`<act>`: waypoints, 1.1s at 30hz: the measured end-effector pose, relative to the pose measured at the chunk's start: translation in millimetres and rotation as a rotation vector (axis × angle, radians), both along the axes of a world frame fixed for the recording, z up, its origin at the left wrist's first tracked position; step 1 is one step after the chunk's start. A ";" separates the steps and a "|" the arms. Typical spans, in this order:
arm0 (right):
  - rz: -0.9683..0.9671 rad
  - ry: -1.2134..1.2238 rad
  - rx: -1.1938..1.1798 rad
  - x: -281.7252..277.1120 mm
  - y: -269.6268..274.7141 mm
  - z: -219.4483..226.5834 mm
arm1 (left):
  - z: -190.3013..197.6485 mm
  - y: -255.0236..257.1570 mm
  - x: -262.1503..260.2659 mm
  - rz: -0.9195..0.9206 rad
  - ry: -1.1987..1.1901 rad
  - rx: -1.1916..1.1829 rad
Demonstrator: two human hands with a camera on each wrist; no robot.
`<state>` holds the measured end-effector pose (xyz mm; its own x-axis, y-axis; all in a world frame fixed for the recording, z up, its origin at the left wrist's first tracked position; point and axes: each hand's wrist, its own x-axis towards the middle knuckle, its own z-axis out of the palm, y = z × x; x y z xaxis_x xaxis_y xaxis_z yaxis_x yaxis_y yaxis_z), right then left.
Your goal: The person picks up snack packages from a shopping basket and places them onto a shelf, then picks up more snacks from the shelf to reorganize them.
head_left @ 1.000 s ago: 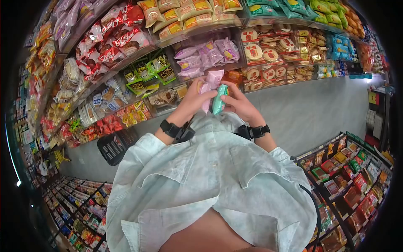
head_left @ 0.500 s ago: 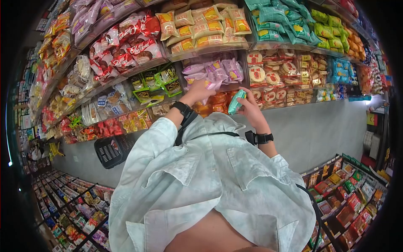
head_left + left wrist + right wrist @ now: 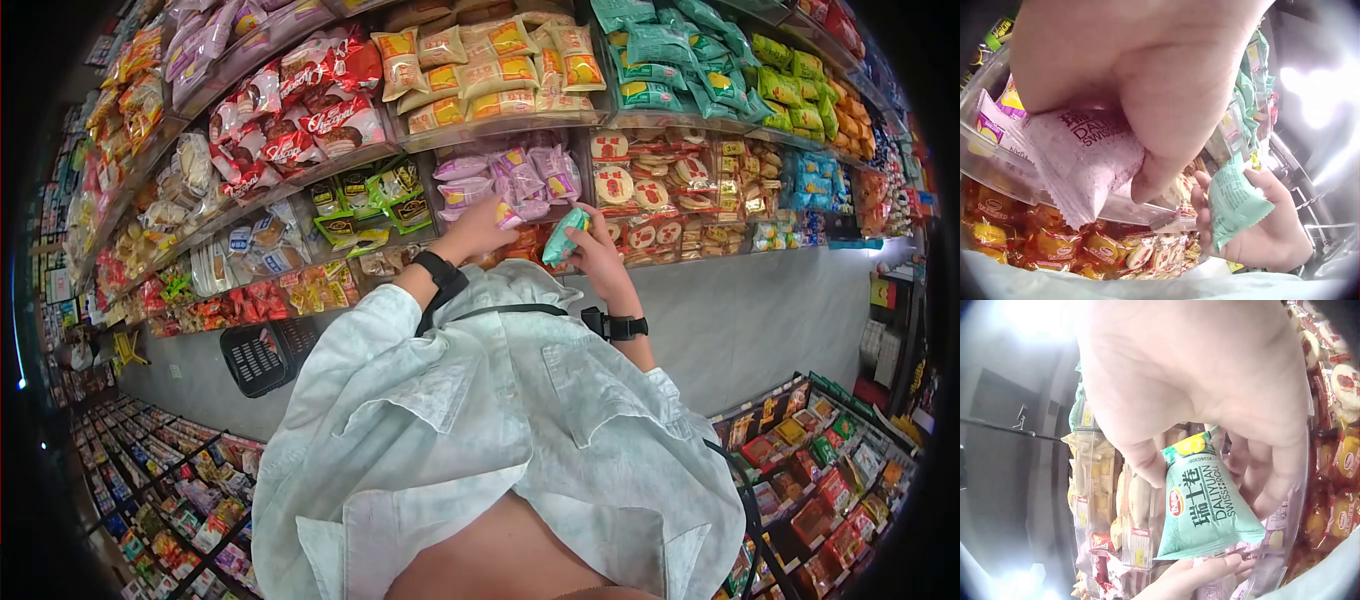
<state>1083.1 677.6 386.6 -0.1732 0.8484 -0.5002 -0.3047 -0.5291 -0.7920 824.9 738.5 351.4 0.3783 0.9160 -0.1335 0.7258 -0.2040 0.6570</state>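
My left hand [image 3: 478, 232] is at the front of the bin of purple packs [image 3: 515, 178]. It grips a purple Swiss roll pack [image 3: 1088, 159] between thumb and fingers, and the palm hides part of the wrapper. Off to the right, my right hand [image 3: 600, 262] holds a teal Swiss roll pack [image 3: 1207, 506], thumb on one side and fingers on the other. The teal wrapper's printed face, with a yellow patch at one end, shows in the right wrist view.
Clear-fronted shelf bins surround the hands: beige packs [image 3: 495, 75] above, teal packs [image 3: 670, 65] upper right, green-and-black packs [image 3: 370, 200] to the left, and round biscuits [image 3: 640, 180] to the right. A black basket [image 3: 258, 358] stands on the grey floor [image 3: 740, 310].
The hands, close together before, have separated. My left hand moved toward the purple bin with its pack, while my right hand shifted right with the teal one. The view has tilted slightly.
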 end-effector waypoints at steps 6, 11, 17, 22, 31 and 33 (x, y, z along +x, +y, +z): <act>-0.024 0.082 -0.024 4.6 -6.0 8.5 | 47.7 6.5 -2.6 0.183 -0.113 -0.387; 0.011 0.003 -0.025 1.3 0.2 -2.9 | 21.3 12.8 -22.7 0.280 -0.309 -0.426; 0.049 -0.128 0.019 -5.2 13.0 0.0 | 19.8 36.6 -26.1 0.334 -0.445 -0.283; 0.073 -0.163 0.039 -12.3 12.8 11.5 | 39.9 70.6 -27.4 0.291 -0.187 0.131; -0.006 -0.158 0.037 -17.1 -12.4 23.4 | 9.2 4.9 -59.4 0.471 -0.477 -0.153; 0.000 -0.110 0.015 -20.5 -18.1 25.3 | 21.5 -22.3 -65.4 0.375 -0.468 -0.229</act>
<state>1062.6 659.5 411.9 -0.1179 0.8560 -0.5033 -0.2151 -0.5168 -0.8286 759.6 716.2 372.9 0.1037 0.9654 -0.2393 0.3462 0.1905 0.9186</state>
